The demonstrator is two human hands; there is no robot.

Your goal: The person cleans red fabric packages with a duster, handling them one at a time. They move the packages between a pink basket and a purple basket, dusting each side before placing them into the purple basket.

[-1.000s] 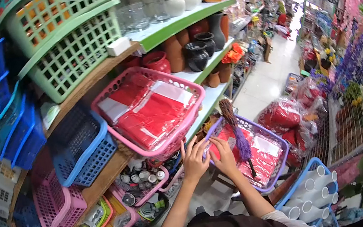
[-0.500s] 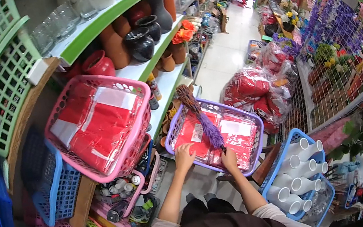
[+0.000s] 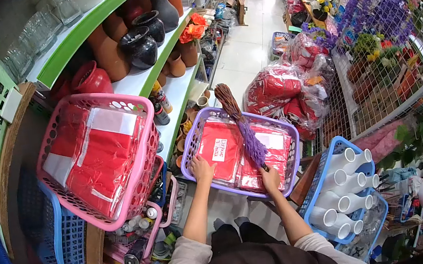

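A purple plastic basket [image 3: 297,158] in front of me holds red-and-white cloth items packed in clear plastic. Within my closed right hand [image 3: 271,180] is the dark handle of a feather duster [image 3: 250,140], purple near the handle and brown toward its far end. The duster lies slanted across the basket, over the packets. My left hand [image 3: 202,170] rests at the basket's near left rim, beside a red packet [image 3: 221,149] with a handwritten white label. Its fingers look extended and hold nothing that I can see.
To the left, a pink basket [image 3: 142,164] holds more red-and-white packets. White vases [image 3: 335,190] fill a blue basket at the right. Pots [image 3: 140,48] stand on shelves. Bagged red goods [image 3: 276,89] sit by the aisle, near a wire rack [image 3: 375,91] with artificial flowers.
The view has shifted slightly. My left hand has moved off the red packet toward the basket's left rim, uncovering more of the label. My right hand still grips the duster.
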